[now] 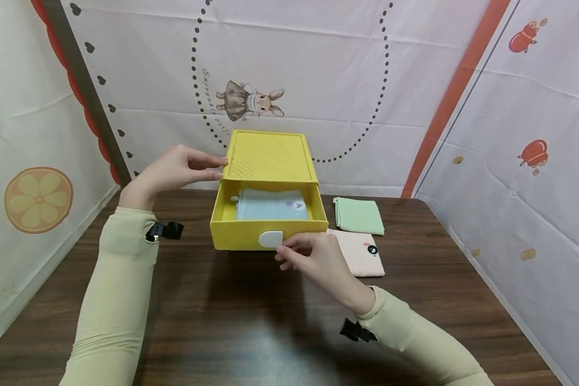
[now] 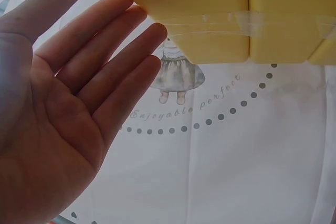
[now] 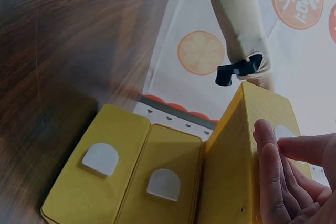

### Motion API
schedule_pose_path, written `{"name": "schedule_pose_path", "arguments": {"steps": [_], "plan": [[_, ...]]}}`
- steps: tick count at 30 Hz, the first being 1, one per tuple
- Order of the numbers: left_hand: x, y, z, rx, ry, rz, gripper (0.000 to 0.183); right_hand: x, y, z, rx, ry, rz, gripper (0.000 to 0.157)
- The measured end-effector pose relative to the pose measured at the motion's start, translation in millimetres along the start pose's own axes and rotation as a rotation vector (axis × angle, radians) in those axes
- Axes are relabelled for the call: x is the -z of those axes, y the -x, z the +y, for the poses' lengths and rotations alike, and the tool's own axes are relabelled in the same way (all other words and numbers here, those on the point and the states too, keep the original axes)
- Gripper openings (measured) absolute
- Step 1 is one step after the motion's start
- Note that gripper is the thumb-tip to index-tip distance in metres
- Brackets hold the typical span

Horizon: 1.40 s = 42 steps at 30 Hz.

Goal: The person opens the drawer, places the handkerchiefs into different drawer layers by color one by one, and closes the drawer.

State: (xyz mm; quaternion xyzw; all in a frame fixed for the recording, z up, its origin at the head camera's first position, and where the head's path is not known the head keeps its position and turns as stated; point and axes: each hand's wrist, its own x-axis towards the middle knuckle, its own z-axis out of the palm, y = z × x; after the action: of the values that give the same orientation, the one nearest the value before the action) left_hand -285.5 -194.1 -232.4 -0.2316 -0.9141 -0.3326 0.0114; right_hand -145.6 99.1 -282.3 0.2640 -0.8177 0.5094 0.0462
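Note:
A yellow drawer cabinet (image 1: 270,155) stands on the table, its top drawer (image 1: 236,236) pulled out. Inside the drawer lies a folded light blue cloth (image 1: 270,205) with a small round print. At the drawer's white handle (image 1: 268,239), my right hand (image 1: 320,260) pinches the right edge between thumb and fingers. My left hand (image 1: 176,170) is at the cabinet's upper left side, fingertips against it. Nearly straight fingers (image 2: 126,56) show in the left wrist view. Two lower drawers, each with a white handle (image 3: 164,184), appear closed in the right wrist view.
Right of the cabinet, a folded green cloth (image 1: 359,216) lies on the dark wooden table (image 1: 183,316). In front of it is a folded pale pink cloth (image 1: 362,257) with a dark round mark. A printed white curtain (image 1: 318,69) hangs close behind the cabinet.

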Motion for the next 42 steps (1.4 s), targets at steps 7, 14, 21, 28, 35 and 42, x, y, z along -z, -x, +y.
{"name": "schedule_pose_path", "arguments": {"steps": [7,14,21,28,35,42], "plan": [[-1.4,-7.2,-14.0,-0.015,-0.012,0.007,0.045,-1.3,-8.9,28.2,-0.005,-0.018,0.002,0.014],[-1.4,-7.0,-14.6,-0.014,-0.012,0.011,0.045,-1.4,-14.5,43.8,-0.007,-0.012,0.008,0.018],[-1.1,-4.7,-11.0,-0.008,-0.003,0.008,0.045,-0.5,-15.3,34.5,-0.009,0.014,0.024,0.016],[-1.7,-5.6,-12.1,-0.004,-0.009,0.011,0.045,0.6,-12.7,14.2,-0.012,0.024,0.074,0.011],[-3.1,-6.1,-12.7,-0.008,-0.002,0.01,0.045,-3.5,-19.8,42.2,0.057,0.073,0.129,0.011],[-2.4,-6.6,-13.4,0.0,0.006,0.007,0.047,-4.1,-25.6,47.4,0.063,0.071,0.137,0.011]]}}
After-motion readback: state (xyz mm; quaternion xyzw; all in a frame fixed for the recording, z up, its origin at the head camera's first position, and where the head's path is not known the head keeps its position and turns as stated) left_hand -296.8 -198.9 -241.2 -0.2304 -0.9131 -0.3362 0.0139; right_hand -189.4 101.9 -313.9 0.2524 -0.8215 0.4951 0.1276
